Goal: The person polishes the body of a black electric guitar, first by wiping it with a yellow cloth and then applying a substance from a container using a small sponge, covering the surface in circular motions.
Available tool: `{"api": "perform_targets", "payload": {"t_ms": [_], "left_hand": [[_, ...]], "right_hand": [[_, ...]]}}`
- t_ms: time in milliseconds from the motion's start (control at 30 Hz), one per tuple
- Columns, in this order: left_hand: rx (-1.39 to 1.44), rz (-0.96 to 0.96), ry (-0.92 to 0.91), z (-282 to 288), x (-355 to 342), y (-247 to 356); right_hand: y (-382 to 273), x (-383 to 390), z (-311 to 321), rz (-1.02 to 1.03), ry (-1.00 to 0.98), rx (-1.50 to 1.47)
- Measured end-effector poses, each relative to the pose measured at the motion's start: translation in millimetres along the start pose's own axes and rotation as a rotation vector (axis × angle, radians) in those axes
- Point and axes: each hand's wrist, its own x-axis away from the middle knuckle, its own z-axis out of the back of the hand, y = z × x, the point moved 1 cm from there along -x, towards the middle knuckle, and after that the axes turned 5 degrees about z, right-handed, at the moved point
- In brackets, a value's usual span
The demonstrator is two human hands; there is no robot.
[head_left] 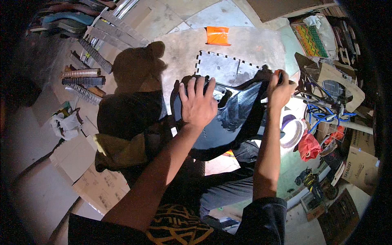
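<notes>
A glossy black curved panel lies in front of me, over the near part of a pale work surface. My left hand rests on its left side, fingers spread and flat. At its far right corner my right hand is closed around a small dark object with an orange bit, whose kind I cannot make out. Beyond the panel is a grey mat with a jigsaw edge. Farther off lies an orange packet.
Ribbed cylindrical pieces and flattened cardboard are at the left. On the right stand a round white container, a red crumpled bag, a tangle of blue cable and cardboard boxes.
</notes>
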Motion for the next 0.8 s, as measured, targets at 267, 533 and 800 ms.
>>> {"api": "perform_targets", "payload": {"t_ms": [267,533,800], "left_hand": [[-0.013,0.025,-0.021,1.2,1.9,-3.5],[-0.02,0.027,-0.011,0.8,3.1,-3.1],[0.033,0.011,-0.038,-0.4,2.2,-2.0]], "right_hand": [[-35.1,82.1,-1.6,0.231,-0.025,-0.007],[-67.0,114.6,11.1,0.185,-0.106,-0.057],[34.6,11.8,-7.6,0.097,0.141,0.127]]}}
